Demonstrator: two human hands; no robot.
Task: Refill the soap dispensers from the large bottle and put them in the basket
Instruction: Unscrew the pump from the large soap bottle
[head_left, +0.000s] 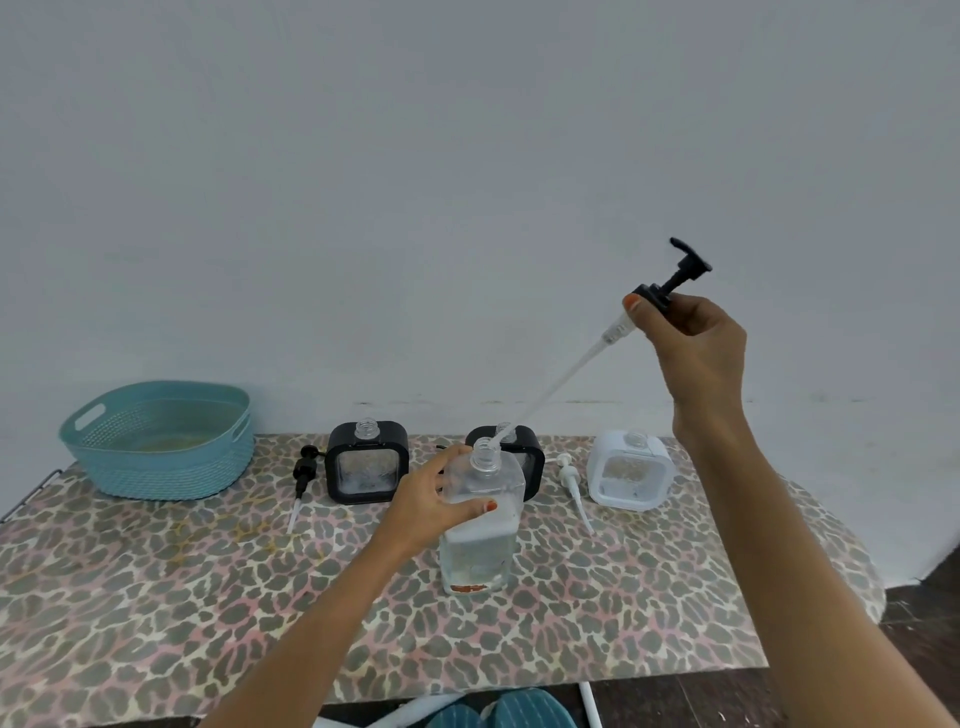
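Observation:
The large clear bottle (480, 540) stands in the middle of the table, part full of clear liquid, its neck uncapped. My left hand (434, 501) grips its shoulder. My right hand (688, 332) holds a black pump head (670, 278) up high at the right; its long clear tube slants down and the tip is at the bottle's mouth. Behind stand three capless dispensers: a black one (366, 462), a second black one (524, 457) partly hidden by the bottle, and a white one (631, 470). A teal basket (156, 441) sits at the back left.
A loose black pump (301, 483) lies left of the first black dispenser, and a white pump (574, 486) lies left of the white one. The leopard-print table (208, 597) ends close to a pale wall. Teal slippers (504, 712) show below the front edge.

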